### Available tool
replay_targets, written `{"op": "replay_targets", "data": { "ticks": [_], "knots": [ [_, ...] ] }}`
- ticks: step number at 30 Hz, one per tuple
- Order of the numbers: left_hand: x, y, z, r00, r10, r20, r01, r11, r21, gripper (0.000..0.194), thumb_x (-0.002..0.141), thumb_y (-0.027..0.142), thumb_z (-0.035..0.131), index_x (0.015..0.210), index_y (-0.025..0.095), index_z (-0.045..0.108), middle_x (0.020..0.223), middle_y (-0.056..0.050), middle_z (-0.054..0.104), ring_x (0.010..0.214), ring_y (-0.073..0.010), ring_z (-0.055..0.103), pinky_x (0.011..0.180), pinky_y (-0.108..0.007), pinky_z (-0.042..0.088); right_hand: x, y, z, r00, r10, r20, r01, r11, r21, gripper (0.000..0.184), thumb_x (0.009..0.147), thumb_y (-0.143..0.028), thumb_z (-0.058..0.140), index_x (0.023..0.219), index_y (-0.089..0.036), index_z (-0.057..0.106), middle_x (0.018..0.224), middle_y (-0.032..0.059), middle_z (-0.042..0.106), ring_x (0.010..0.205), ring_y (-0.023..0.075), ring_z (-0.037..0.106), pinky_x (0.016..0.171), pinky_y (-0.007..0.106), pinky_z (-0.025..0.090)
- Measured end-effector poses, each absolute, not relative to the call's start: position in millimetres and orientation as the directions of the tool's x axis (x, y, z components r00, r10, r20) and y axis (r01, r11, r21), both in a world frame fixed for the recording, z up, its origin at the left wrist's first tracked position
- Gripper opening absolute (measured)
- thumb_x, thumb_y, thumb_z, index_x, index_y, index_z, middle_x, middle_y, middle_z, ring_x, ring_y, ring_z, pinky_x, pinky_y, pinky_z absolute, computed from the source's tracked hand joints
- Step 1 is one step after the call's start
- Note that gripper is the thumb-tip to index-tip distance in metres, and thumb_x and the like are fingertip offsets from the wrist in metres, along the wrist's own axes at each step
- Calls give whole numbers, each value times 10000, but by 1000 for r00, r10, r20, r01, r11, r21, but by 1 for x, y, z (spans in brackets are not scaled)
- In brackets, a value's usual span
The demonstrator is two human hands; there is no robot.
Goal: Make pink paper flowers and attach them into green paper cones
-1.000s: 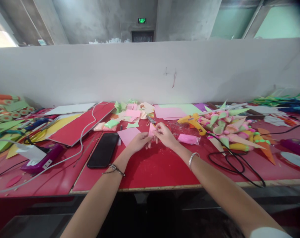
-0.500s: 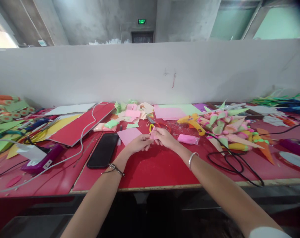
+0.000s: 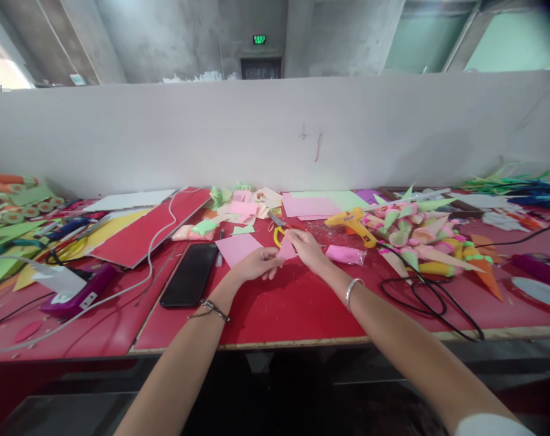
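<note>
Left hand [image 3: 258, 264] and right hand [image 3: 305, 248] both pinching a small pink paper piece [image 3: 288, 247] between them, just above the table; left at its lower left edge, right at its upper right. Other fingers loosely curled. Piece looks partly open, not a closed cone; exact fold too small to tell.

Largest first: red tabletop [image 3: 284, 318] under and in front of both hands. Red board [image 3: 150, 229] beyond left hand, off to its left. Heap of paper cones [image 3: 404, 235] right of right hand, mostly pink, green and peach, apparently finished or nearly so. Black smartphone [image 3: 189, 275] left of left hand. Flat pink sheet [image 3: 237, 247] just beyond left hand, no shaping visible, so looks unworked. Yellow glue gun [image 3: 354, 224] beyond right hand, to its right, lying unheld. Scissors [image 3: 278, 235] just beyond the held piece, partly hidden. Pink packet [image 3: 345, 254] near right hand, on its right. Progress, judged: many cones shaped, this piece not yet closed.
</note>
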State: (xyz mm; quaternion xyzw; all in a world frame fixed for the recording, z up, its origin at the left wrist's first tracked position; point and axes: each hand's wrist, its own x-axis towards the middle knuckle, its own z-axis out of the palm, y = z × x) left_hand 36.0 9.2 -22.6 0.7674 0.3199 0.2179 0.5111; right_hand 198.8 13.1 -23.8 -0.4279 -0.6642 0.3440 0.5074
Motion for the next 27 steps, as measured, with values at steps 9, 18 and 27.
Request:
{"op": "replay_targets", "data": {
  "ticks": [9, 18, 27],
  "knots": [
    [37, 8, -24, 585, 805, 97, 262, -300, 917, 320, 799, 461, 388, 676, 169, 430, 381, 103, 365, 325, -34, 297, 369, -160, 228, 197, 13, -25, -189, 907, 376, 228, 413, -882, 346, 790, -482, 375, 627, -183, 433, 486, -53, 430, 445, 79, 403, 443, 204, 308],
    [39, 11, -25, 484, 862, 148, 332, -338, 881, 392, 809, 495, 326, 579, 181, 367, 311, 101, 340, 289, -40, 295, 373, -163, 255, 196, 9, -27, -202, 920, 336, 325, 386, -863, 495, 806, -499, 377, 427, -181, 380, 330, -45, 372, 331, 62, 345, 426, 216, 305],
    [39, 10, -16, 409, 879, 245, 579, -458, 675, 517, 857, 433, 168, 619, 148, 528, 517, -28, 568, 508, -121, 542, 572, -252, 434, 202, 23, -34, -128, 945, 301, 316, 326, -891, 416, 791, -518, 340, 580, -180, 456, 414, -45, 461, 361, 75, 409, 394, 196, 329]
  ]
}}
